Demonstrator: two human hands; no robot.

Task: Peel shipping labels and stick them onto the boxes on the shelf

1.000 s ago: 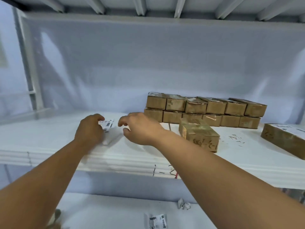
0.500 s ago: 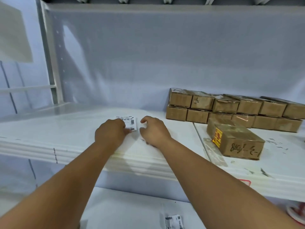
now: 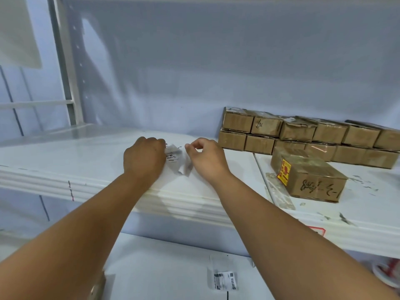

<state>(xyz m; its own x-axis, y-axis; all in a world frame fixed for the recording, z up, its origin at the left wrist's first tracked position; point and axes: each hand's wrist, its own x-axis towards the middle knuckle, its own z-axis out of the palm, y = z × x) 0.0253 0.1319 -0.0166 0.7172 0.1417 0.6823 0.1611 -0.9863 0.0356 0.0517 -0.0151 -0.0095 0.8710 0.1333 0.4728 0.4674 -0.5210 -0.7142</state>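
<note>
A white shipping label (image 3: 173, 156) with a barcode lies on the white shelf (image 3: 86, 161). My left hand (image 3: 144, 158) is closed on its left part. My right hand (image 3: 205, 155) pinches with thumb and forefinger just right of it, and a curled strip of backing paper (image 3: 185, 166) hangs between the hands. Whether the right fingers touch the paper I cannot tell. To the right, small brown cardboard boxes (image 3: 303, 135) are stacked in two rows against the back wall. One larger box (image 3: 307, 177) with a yellow-and-red sticker sits in front of them.
A strip of clear tape (image 3: 280, 194) lies by the larger box. On the lower surface lies another label sheet (image 3: 224, 278). A metal upright (image 3: 65, 61) stands at the shelf's left end. The shelf's front edge crosses above my forearms.
The label has lifted and curled, with the backing strip now peeling down between the hands. My right hand has drawn a little away to the right.
</note>
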